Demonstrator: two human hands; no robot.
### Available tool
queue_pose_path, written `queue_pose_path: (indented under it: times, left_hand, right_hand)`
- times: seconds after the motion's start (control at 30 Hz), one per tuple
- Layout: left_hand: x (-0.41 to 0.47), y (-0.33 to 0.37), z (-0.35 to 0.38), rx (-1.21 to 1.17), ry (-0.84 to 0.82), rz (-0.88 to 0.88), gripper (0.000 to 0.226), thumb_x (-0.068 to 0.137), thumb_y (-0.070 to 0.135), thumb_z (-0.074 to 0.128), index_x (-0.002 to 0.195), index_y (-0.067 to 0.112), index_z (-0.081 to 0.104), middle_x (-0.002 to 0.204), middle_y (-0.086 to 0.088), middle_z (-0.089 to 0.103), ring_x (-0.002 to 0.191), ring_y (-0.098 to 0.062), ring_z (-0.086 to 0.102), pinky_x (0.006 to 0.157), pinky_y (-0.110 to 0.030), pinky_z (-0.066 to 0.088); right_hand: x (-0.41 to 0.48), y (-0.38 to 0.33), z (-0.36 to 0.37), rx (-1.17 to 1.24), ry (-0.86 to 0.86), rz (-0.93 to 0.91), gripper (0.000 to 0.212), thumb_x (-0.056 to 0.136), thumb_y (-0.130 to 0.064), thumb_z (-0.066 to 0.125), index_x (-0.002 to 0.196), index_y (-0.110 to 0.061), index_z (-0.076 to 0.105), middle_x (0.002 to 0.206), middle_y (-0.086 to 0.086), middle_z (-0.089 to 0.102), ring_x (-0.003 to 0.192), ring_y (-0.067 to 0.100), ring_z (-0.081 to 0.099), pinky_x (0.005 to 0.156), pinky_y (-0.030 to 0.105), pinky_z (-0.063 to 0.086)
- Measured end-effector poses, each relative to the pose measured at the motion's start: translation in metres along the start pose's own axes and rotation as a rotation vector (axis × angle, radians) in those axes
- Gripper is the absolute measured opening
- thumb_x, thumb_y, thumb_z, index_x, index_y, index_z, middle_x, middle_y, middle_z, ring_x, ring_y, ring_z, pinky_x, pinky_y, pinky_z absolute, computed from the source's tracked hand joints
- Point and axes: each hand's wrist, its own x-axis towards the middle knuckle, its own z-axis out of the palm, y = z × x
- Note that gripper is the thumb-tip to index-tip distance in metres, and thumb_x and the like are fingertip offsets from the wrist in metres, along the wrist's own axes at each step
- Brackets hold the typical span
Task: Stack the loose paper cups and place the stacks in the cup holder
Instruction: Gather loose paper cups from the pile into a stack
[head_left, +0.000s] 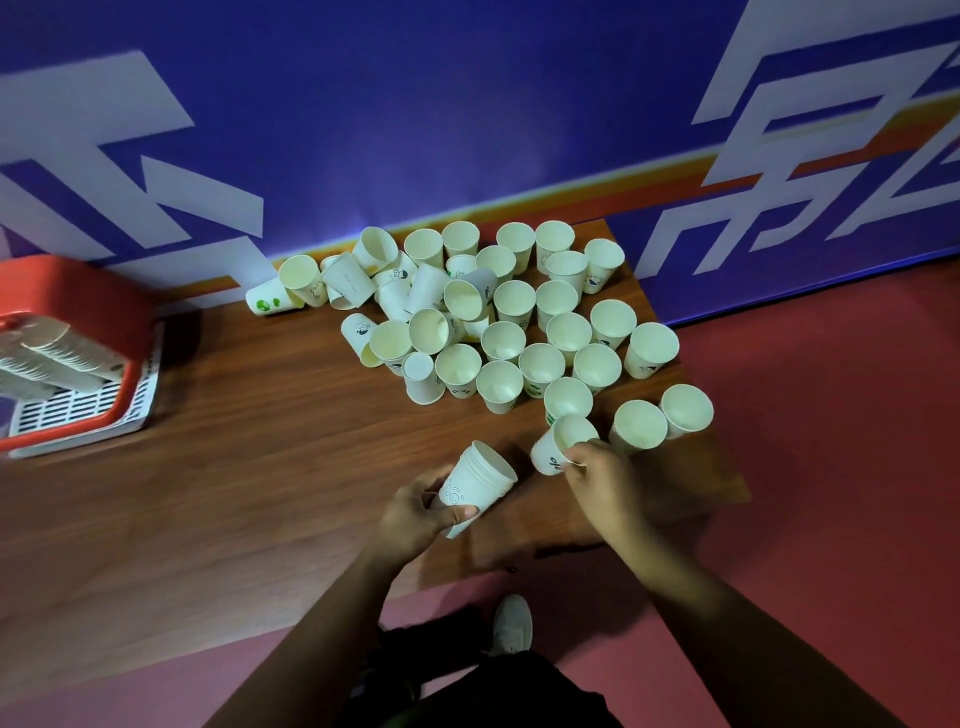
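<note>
We saw the left hand (415, 512) gripping a short cup stack (475, 486) near the table's (208, 493) near edge, right hand (602, 480) pinching a tilted single cup (563, 441), loose cups (498, 312) massed beyond, red cup holder (78, 353) far left.

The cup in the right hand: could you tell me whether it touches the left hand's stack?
Apart. The head view shows bare table between the cup in the right hand and the stack in the left hand.
</note>
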Motion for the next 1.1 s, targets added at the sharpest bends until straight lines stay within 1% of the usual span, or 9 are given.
queue_pose_path:
  times: [0.13, 0.3, 0.47, 0.57, 0.63, 0.73, 0.9, 1.0, 1.1]
  left_hand:
    - [0.007, 0.003, -0.001, 0.03, -0.035, 0.004, 0.056, 0.079, 0.005, 0.082, 0.128, 0.022, 0.062, 0.113, 0.005, 0.071, 0.1, 0.0, 0.068, 0.075, -0.014, 0.053]
    - [0.021, 0.015, 0.009, 0.038, -0.088, 0.064, 0.058, 0.074, 0.009, 0.086, 0.127, 0.02, 0.064, 0.118, -0.002, 0.073, 0.112, -0.016, 0.068, 0.091, -0.028, 0.056]
    - [0.031, 0.023, 0.012, 0.084, -0.088, 0.094, 0.06, 0.067, 0.02, 0.087, 0.123, 0.028, 0.066, 0.119, 0.001, 0.072, 0.111, -0.014, 0.067, 0.096, -0.033, 0.055]
    - [0.034, 0.024, 0.013, 0.071, -0.07, 0.089, 0.055, 0.076, 0.009, 0.085, 0.118, 0.037, 0.065, 0.116, 0.007, 0.073, 0.108, -0.007, 0.068, 0.092, -0.027, 0.055]
    - [0.037, 0.022, 0.014, 0.069, -0.074, 0.077, 0.054, 0.077, 0.009, 0.084, 0.12, 0.036, 0.065, 0.117, 0.006, 0.073, 0.108, -0.008, 0.068, 0.09, -0.026, 0.056]
    - [0.038, 0.02, 0.018, 0.059, -0.085, 0.057, 0.054, 0.078, 0.007, 0.084, 0.122, 0.032, 0.065, 0.116, 0.006, 0.073, 0.107, -0.009, 0.068, 0.085, -0.024, 0.056]
    - [0.041, 0.02, 0.022, 0.056, -0.098, 0.038, 0.052, 0.079, 0.003, 0.081, 0.125, 0.023, 0.064, 0.115, 0.003, 0.073, 0.101, -0.003, 0.07, 0.079, -0.018, 0.054]
    - [0.042, 0.021, 0.023, 0.074, -0.104, 0.038, 0.051, 0.08, 0.001, 0.08, 0.124, 0.021, 0.065, 0.115, 0.004, 0.072, 0.098, 0.0, 0.069, 0.078, -0.016, 0.053]
    - [0.046, 0.021, 0.023, 0.103, -0.121, 0.041, 0.052, 0.078, 0.003, 0.082, 0.124, 0.022, 0.064, 0.117, 0.005, 0.07, 0.099, 0.005, 0.067, 0.078, -0.013, 0.052]
  right_hand:
    - [0.002, -0.028, -0.026, 0.518, 0.022, 0.164, 0.004, 0.085, -0.012, 0.07, 0.087, -0.01, 0.072, 0.069, -0.003, 0.067, 0.061, 0.006, 0.059, 0.063, 0.023, 0.047]
    - [0.002, -0.046, -0.036, 0.51, -0.196, 0.09, 0.011, 0.091, -0.012, 0.063, 0.096, -0.009, 0.071, 0.053, -0.003, 0.056, 0.046, 0.003, 0.049, 0.057, 0.022, 0.042]
    - [-0.004, -0.048, -0.028, 0.498, -0.336, 0.074, 0.012, 0.092, -0.019, 0.061, 0.096, -0.014, 0.072, 0.053, -0.007, 0.057, 0.049, 0.003, 0.051, 0.058, 0.023, 0.045]
    - [0.011, -0.026, -0.033, 0.478, -0.112, 0.13, 0.015, 0.088, -0.02, 0.067, 0.102, -0.017, 0.071, 0.08, -0.016, 0.067, 0.076, 0.001, 0.063, 0.073, 0.02, 0.049]
    - [0.024, 0.001, -0.035, 0.218, 0.072, 0.121, 0.023, 0.083, -0.018, 0.07, 0.106, -0.012, 0.068, 0.101, -0.002, 0.067, 0.095, 0.015, 0.062, 0.084, 0.031, 0.05]
    - [0.032, 0.035, -0.036, -0.099, 0.041, 0.191, 0.034, 0.084, -0.018, 0.069, 0.113, -0.002, 0.063, 0.121, 0.014, 0.057, 0.109, 0.032, 0.057, 0.088, 0.039, 0.049]
    - [0.022, 0.055, -0.029, -0.289, -0.128, 0.129, 0.014, 0.087, -0.016, 0.057, 0.096, -0.011, 0.065, 0.103, 0.006, 0.06, 0.09, 0.027, 0.064, 0.073, 0.035, 0.051]
    - [0.012, 0.05, -0.03, -0.231, -0.029, 0.093, 0.013, 0.089, -0.016, 0.057, 0.095, -0.011, 0.067, 0.1, 0.006, 0.064, 0.088, 0.025, 0.064, 0.073, 0.033, 0.048]
    - [0.006, 0.033, -0.043, 0.058, 0.138, 0.07, 0.008, 0.087, -0.011, 0.066, 0.093, -0.009, 0.07, 0.09, 0.002, 0.069, 0.084, 0.017, 0.064, 0.075, 0.024, 0.045]
